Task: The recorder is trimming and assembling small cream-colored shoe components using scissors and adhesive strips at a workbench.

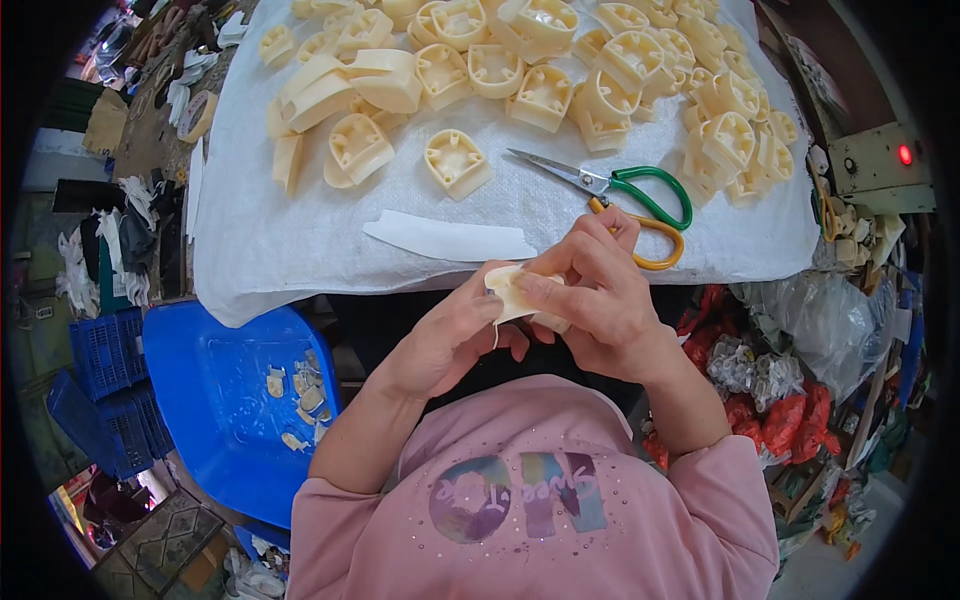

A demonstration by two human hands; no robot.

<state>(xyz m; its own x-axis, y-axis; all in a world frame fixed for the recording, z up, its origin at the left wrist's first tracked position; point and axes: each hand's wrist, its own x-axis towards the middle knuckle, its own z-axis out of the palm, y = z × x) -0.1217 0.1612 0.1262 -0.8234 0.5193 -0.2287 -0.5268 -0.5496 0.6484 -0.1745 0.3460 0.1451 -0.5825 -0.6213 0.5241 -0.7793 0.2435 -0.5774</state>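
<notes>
Both hands meet just off the table's near edge around a cream plastic shoe heel [518,296] with pale covering material about it. My left hand [458,322] grips its left side, thumb on the edge, and a thin pale strip hangs below. My right hand [598,292] pinches the other side, thumb pressed on the surface. Fingers hide much of the heel. Beyond them lies a curved white strip [445,236]. Close behind my right hand rest open scissors [590,182] with one green and one yellow handle. A single loose heel [458,163] sits beyond the strip.
Many cream heels [495,68] are heaped across the far side of the white-covered table [260,220]. At left stands a blue plastic chair [230,400] with small pieces on its seat. Red and clear plastic bags [800,420] crowd the right side. A red light [905,155] glows at far right.
</notes>
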